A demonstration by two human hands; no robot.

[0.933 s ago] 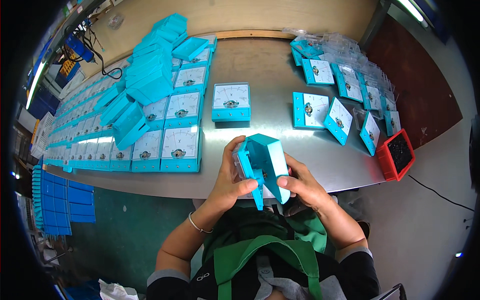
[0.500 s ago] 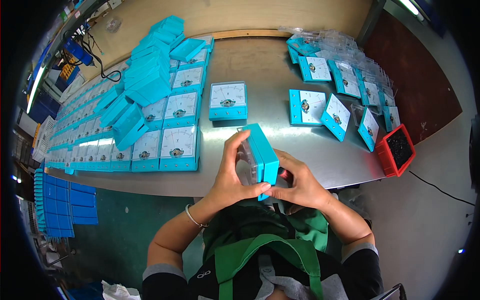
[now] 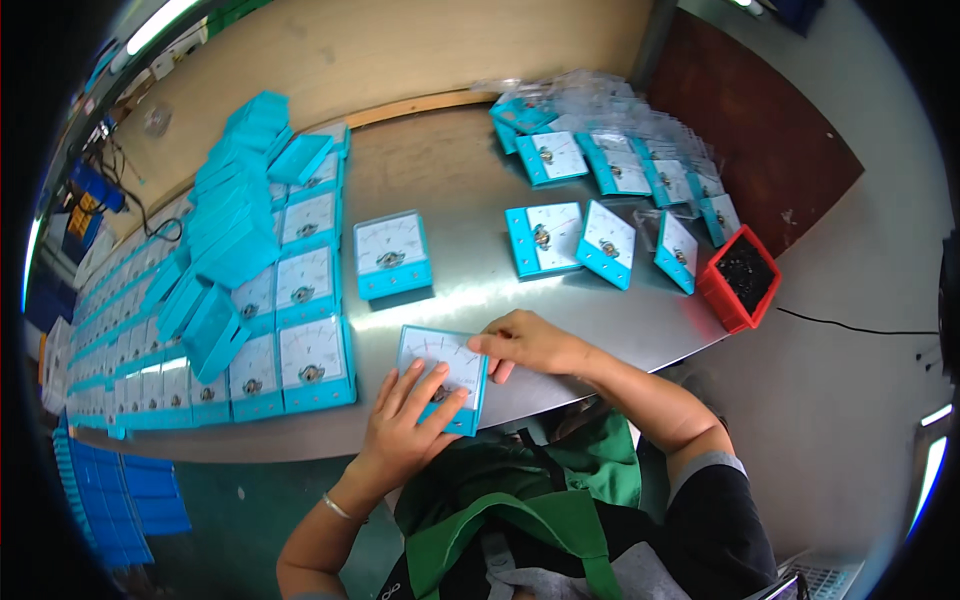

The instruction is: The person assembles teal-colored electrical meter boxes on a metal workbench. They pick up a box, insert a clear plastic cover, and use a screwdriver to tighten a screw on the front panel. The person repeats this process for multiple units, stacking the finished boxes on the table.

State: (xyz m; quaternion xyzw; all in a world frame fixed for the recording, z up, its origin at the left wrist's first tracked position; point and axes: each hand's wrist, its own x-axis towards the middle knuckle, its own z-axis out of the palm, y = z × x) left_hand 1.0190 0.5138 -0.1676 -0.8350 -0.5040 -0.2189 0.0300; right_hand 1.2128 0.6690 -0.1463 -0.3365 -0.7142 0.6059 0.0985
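Pressing down near the table's (image 3: 600, 330) front edge, your left hand (image 3: 405, 430) lies flat with fingers spread on a turquoise panel meter (image 3: 440, 375), white dial face up; your right hand (image 3: 530, 345) rests its extended fingers on the meter's upper right corner. Just left sits a tidy block of matching meters (image 3: 290, 330). Beyond, one meter (image 3: 392, 252) stands alone. To the right, a red bin (image 3: 740, 278) of dark small parts. Farthest, clear plastic bags (image 3: 610, 100) and stacked turquoise covers (image 3: 235, 200).
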